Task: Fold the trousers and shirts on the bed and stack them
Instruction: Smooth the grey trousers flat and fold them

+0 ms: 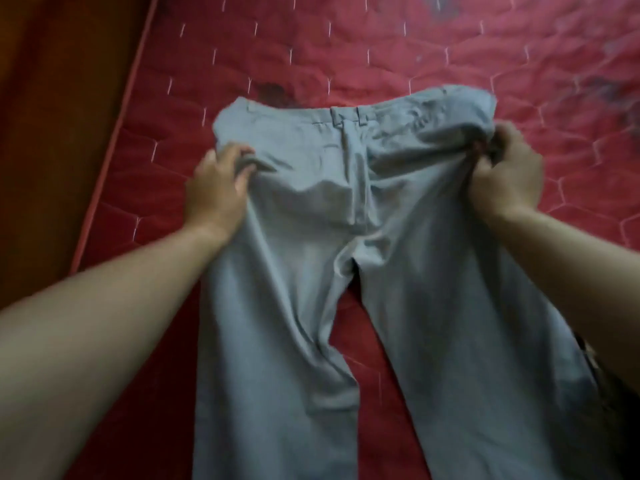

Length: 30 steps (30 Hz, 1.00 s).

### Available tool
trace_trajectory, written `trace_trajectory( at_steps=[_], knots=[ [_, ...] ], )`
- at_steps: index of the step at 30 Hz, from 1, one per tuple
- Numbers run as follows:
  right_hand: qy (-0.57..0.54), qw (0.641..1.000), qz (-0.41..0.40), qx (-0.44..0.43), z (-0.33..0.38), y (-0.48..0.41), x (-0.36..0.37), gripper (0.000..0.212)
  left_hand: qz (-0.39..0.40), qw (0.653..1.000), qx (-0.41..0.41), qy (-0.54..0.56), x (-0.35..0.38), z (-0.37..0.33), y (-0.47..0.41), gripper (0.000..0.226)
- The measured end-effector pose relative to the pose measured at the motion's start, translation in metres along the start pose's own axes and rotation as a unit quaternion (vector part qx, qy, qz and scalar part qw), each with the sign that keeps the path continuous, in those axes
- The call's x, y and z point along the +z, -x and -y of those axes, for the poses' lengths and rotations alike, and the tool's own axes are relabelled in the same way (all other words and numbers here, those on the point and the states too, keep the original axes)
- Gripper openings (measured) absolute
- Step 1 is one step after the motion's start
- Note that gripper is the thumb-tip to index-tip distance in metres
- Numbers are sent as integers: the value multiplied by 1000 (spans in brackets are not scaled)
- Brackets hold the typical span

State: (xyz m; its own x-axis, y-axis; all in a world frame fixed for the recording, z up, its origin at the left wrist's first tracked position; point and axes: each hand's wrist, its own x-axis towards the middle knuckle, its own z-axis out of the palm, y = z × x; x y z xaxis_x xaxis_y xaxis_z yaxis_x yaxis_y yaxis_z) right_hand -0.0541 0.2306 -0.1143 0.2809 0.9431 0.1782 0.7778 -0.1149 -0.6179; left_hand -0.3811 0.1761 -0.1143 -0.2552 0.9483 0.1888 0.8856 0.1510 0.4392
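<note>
Grey trousers (332,209) lie spread on the red quilted mattress (381,53), waistband away from me, both legs running toward the bottom edge of the view. My left hand (220,188) grips the cloth at the left hip, its fingers curled into a bunched fold. My right hand (507,174) pinches the right hip edge and holds it lifted a little off the mattress, so the waistband's right corner is rumpled. No shirts are in view.
The mattress's left edge (114,140) runs diagonally, with a dark brown wooden surface (59,109) beyond it. A dark patterned piece of cloth (592,368) shows under my right forearm at the right edge. Bare mattress stretches beyond the waistband.
</note>
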Motion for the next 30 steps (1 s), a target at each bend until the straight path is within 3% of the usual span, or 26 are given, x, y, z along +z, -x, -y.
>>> trace_trajectory(
  at_steps=[2, 5, 9, 11, 16, 18, 22, 25, 30],
  knots=[
    [-29, 999, -14, -10, 18, -31, -6, 38, -14, 999, -29, -31, -9, -3, -37, 37],
    [83, 994, 62, 33, 17, -32, -2, 69, 60, 983, -102, -140, -7, -7, -41, 62],
    [129, 974, 155, 102, -28, 37, -2, 72, 208, 963, 32, -170, 23, -15, 42, 59],
    [168, 957, 184, 148, -55, 72, -9, 73, 286, 940, 39, -179, 39, -18, 92, 58],
    [229, 939, 154, 206, -92, 110, -31, 78, 265, 952, 10, -153, 47, -23, 142, 58],
    [216, 947, 149, 186, -95, 111, -37, 75, 252, 958, 3, -141, 43, -26, 147, 56],
    [150, 971, 104, 152, -84, 109, -48, 48, 241, 960, -21, -140, 28, -27, 165, 54],
    [160, 977, 108, 93, -67, 116, -62, 26, 274, 951, -54, -136, 13, -16, 185, 57],
    [77, 992, 101, -9, 22, 127, -74, 18, 344, 933, -61, -90, -11, 7, 202, 53]
  ],
)
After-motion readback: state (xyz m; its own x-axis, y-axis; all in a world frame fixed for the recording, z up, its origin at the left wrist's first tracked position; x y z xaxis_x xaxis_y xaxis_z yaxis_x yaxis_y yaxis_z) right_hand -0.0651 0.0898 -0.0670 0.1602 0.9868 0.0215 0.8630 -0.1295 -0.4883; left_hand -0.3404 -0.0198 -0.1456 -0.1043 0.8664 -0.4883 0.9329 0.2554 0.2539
